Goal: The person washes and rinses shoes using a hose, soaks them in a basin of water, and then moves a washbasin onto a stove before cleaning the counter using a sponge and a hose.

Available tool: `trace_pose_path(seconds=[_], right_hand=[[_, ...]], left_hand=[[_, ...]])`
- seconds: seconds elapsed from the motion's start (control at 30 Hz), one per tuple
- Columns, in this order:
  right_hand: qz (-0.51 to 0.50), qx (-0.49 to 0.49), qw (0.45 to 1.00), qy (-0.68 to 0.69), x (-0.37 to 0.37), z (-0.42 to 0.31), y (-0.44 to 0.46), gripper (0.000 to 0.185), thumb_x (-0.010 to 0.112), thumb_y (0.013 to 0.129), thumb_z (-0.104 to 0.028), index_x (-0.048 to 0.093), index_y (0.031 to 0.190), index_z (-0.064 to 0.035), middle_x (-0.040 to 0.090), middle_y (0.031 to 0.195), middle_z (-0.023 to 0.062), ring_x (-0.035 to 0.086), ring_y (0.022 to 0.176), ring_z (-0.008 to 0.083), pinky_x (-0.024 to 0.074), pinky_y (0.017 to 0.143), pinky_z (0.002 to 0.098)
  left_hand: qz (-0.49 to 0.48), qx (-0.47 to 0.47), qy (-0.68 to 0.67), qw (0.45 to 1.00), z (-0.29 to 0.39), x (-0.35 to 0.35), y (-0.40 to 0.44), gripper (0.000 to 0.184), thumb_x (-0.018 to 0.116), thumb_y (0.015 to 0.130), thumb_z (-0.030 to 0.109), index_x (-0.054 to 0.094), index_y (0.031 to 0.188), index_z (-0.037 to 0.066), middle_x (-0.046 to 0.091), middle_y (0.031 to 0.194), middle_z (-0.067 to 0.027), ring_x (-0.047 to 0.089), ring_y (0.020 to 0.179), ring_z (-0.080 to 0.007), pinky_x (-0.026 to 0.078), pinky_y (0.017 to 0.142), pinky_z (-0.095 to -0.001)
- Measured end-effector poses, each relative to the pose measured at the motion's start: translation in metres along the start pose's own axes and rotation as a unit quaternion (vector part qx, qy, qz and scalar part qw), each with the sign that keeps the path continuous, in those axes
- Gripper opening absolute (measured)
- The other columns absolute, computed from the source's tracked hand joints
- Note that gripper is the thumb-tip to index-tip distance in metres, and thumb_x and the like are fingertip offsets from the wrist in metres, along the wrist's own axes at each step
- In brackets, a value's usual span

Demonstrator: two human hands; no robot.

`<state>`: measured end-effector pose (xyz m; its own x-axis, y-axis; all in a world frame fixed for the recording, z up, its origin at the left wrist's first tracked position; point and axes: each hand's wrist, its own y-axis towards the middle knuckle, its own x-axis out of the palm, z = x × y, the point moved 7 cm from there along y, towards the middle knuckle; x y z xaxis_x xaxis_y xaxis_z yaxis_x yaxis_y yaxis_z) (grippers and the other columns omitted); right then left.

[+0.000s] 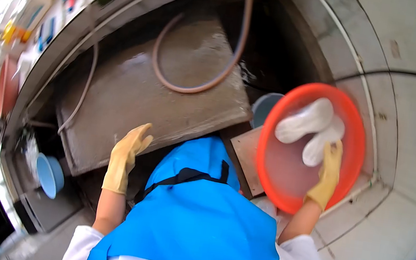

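Observation:
My right hand [328,175], in a yellow rubber glove, reaches into the large red-orange basin [262,160] at the right. Its fingers close on the end of a white, sole-shaped insole [318,149]. A second white insole [306,122] lies beside it, partly overlapping. Cloudy water [288,169] fills the basin's bottom. My left hand [130,148], gloved the same way, is over the near edge of the wet grey slab [132,97]. Its fingers are extended and somewhat apart, with nothing seen in them.
A pinkish hose [187,90] curls over the slab. Behind the basin stands a grey-blue bucket [264,109], with a dark recess [281,38] beyond. A light blue basin [49,176] is at the left. White tiled wall [408,122] borders the right side, with a pipe along it.

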<state>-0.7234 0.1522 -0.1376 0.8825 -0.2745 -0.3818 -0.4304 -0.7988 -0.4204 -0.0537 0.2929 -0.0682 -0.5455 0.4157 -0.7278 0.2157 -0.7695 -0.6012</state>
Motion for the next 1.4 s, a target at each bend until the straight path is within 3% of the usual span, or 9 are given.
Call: trace_pose_path(seconds=[0.23,0.33,0.47,0.6,0.9,0.93,1.13,1.3,1.4], right_hand=[[-0.066,-0.215,0.974,0.027,0.176,-0.196,-0.115,0.06,0.055,0.109,-0.026,0.033,0.159,-0.0031,0.049,0.152,0.0184,0.05,0.139,0.0259,0.0381,0.118,0.0369],[-0.292,-0.028,0.876,0.383,0.306,-0.165,-0.099,0.06,0.056,0.108,-0.029,0.034,0.16,-0.0098,0.043,0.158,0.0191,0.046,0.141,0.0396,0.0384,0.119,0.0457],[-0.471,0.115,0.747,0.456,0.435,-0.177,-0.154,0.06,0.053,0.11,-0.029,0.029,0.162,-0.0116,0.025,0.168,0.0199,0.031,0.151,0.0403,0.0304,0.125,0.0478],[-0.561,0.021,0.728,0.395,0.474,-0.208,-0.186,0.06,0.055,0.109,-0.025,0.03,0.162,-0.0107,0.032,0.166,0.0171,0.033,0.151,0.0366,0.0325,0.122,0.0473],[-0.523,0.158,0.76,0.352,0.516,-0.222,-0.153,0.071,0.048,0.109,-0.044,0.02,0.164,-0.0082,0.026,0.167,0.0212,0.029,0.153,0.0407,0.0284,0.126,0.0485],[-0.515,0.127,0.77,0.354,0.524,-0.219,-0.145,0.076,0.053,0.107,-0.044,0.02,0.164,-0.007,0.027,0.167,0.0225,0.032,0.152,0.0397,0.0289,0.125,0.0472],[-0.159,-0.262,0.952,0.0,0.484,-0.336,0.018,0.076,0.068,0.096,-0.033,0.033,0.157,-0.0058,0.036,0.161,0.021,0.04,0.146,0.039,0.0404,0.116,0.046],[0.011,-0.343,0.807,-0.481,0.471,-0.394,0.12,0.072,0.065,0.092,-0.023,0.036,0.157,-0.0138,0.035,0.164,0.0151,0.04,0.145,0.04,0.0404,0.114,0.0499],[-0.016,-0.382,0.739,-0.554,0.495,-0.351,0.189,0.07,0.061,0.095,-0.019,0.034,0.159,-0.0175,0.032,0.167,0.0089,0.03,0.153,0.0368,0.0323,0.12,0.0518]], left_hand=[[0.031,0.086,-0.056,0.994,0.031,-0.002,0.009,0.048,0.051,0.106,0.043,0.054,0.147,0.019,0.054,0.152,-0.0088,0.048,0.143,-0.0285,0.042,0.116,-0.0425],[-0.031,0.122,-0.132,0.983,0.085,-0.005,0.026,0.055,0.049,0.105,0.052,0.056,0.146,0.017,0.053,0.153,-0.0114,0.048,0.142,-0.0308,0.04,0.118,-0.0444],[-0.117,0.096,-0.233,0.961,0.137,0.001,0.053,0.071,0.051,0.096,0.07,0.069,0.129,0.01,0.07,0.128,-0.0165,0.063,0.125,-0.0343,0.048,0.104,-0.0457],[-0.111,0.079,-0.227,0.964,0.144,-0.004,0.075,0.058,0.054,0.099,0.061,0.07,0.126,0.012,0.072,0.121,-0.017,0.067,0.115,-0.0342,0.05,0.097,-0.0463],[-0.063,0.286,-0.193,0.936,0.152,-0.042,0.118,0.04,0.053,0.102,0.039,0.071,0.112,0.005,0.073,0.107,-0.02,0.069,0.102,-0.0389,0.051,0.085,-0.0455],[-0.099,0.189,-0.149,0.966,0.149,-0.07,0.106,0.041,0.053,0.102,0.039,0.07,0.114,0.004,0.073,0.105,-0.0204,0.068,0.102,-0.0393,0.051,0.086,-0.0454],[0.065,0.155,-0.086,0.982,0.093,-0.106,0.106,0.055,0.058,0.102,0.041,0.052,0.146,0.008,0.057,0.147,-0.0157,0.054,0.136,-0.0345,0.046,0.11,-0.0415],[0.118,-0.03,-0.069,0.99,-0.009,-0.098,0.088,0.056,0.062,0.101,0.039,0.052,0.147,0.01,0.052,0.154,-0.0158,0.048,0.143,-0.0329,0.042,0.116,-0.042],[0.11,-0.1,-0.115,0.982,-0.041,-0.085,0.089,0.055,0.062,0.101,0.038,0.052,0.148,0.011,0.053,0.152,-0.0155,0.053,0.139,-0.0322,0.044,0.114,-0.0429]])
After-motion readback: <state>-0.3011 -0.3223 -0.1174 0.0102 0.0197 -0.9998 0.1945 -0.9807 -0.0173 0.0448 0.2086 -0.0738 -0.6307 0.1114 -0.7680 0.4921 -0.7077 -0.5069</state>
